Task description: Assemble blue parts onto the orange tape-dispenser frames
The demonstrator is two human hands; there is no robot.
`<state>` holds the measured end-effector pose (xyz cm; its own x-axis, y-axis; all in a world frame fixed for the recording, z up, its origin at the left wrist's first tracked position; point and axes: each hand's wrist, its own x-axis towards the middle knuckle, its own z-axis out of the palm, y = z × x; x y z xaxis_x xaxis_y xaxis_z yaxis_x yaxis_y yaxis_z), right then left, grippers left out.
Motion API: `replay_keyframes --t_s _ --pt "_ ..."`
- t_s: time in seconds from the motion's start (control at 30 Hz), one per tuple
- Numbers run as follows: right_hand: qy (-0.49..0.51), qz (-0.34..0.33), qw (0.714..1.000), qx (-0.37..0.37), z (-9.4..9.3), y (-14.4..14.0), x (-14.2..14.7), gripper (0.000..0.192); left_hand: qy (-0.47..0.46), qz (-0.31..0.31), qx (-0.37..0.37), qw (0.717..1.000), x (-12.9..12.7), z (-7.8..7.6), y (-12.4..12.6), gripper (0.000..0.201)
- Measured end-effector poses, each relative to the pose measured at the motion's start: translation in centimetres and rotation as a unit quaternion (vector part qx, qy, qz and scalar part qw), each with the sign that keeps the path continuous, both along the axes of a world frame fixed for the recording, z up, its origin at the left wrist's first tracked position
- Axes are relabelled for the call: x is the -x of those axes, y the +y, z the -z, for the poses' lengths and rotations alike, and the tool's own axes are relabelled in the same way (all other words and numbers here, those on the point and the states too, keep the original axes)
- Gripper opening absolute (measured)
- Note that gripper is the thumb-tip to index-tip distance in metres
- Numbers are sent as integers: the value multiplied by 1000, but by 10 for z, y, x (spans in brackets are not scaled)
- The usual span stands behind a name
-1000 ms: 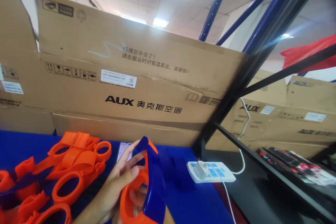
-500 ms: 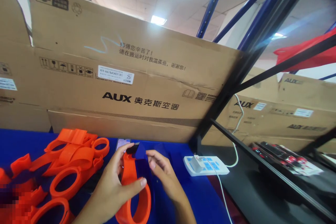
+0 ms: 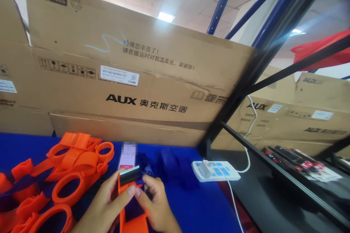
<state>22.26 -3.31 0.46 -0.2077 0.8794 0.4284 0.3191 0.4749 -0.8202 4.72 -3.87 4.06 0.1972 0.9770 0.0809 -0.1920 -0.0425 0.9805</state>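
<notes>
Left hand (image 3: 109, 204) and right hand (image 3: 154, 204), fingers pinched closed on an orange tape dispenser (image 3: 131, 196) held upright low over the blue tabletop (image 3: 191, 207); its dark serrated blade faces up. Behind it lies a phone (image 3: 127, 156); left, a pile of orange dispenser parts (image 3: 71, 174); right, a white power strip (image 3: 216, 170).

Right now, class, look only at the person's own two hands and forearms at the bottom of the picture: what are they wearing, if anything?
Both are bare. The left hand has no glove, ring or watch in view, and its forearm shows no sleeve down to the frame edge. The right hand is likewise ungloved, with no ring on the visible fingers and no sleeve at the wrist. No markings or bands show on either.
</notes>
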Motion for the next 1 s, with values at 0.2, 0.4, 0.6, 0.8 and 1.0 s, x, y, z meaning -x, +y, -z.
replay_keyframes --t_s 0.2,0.4,0.6,0.8,1.0 --pt "-78 55 988 -126 3 1 5 32 60 55 -18 997 15 8 16 30" --pt "-87 96 986 -109 5 8 16 27 -15 27 61 998 12 8 31 37" --pt "-72 131 984 -102 7 7 21 27 -66 -5 87 994 6 14 26 41" --pt "-104 72 991 -48 2 5 16 27 -67 -34 61 995 5 14 22 36" --pt "-109 34 993 -14 3 1 13 27 -90 -34 108 989 6 5 16 38"
